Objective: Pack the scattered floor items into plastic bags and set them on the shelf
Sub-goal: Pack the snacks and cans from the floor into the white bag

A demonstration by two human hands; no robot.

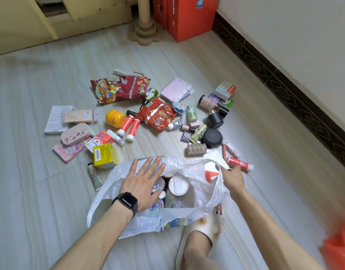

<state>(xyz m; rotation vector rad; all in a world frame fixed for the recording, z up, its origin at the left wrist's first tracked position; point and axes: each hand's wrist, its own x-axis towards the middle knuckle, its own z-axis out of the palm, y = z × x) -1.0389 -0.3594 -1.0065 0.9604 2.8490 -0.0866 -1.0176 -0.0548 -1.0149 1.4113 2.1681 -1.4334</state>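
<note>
A white plastic bag point(195, 213) lies open on the floor in front of me, with jars and tubes inside. My left hand point(143, 182), a black watch on its wrist, hovers flat with spread fingers over the bag's left rim. My right hand point(233, 177) pinches the bag's right handle and holds it up. Beyond the bag, several items lie scattered: a yellow box point(104, 155), red tubes point(128, 125), red snack packs point(119, 89), a pink notebook point(175, 89), black round cases point(211, 138) and a red tube point(240, 163) by my right hand.
My foot in a cream slipper point(203, 230) stands just right of the bag. Red cartons point(185, 16) and a cream post base point(145, 29) stand at the far wall. A dark skirting board point(296, 90) runs along the right. An orange bag point(341, 248) shows at the lower right.
</note>
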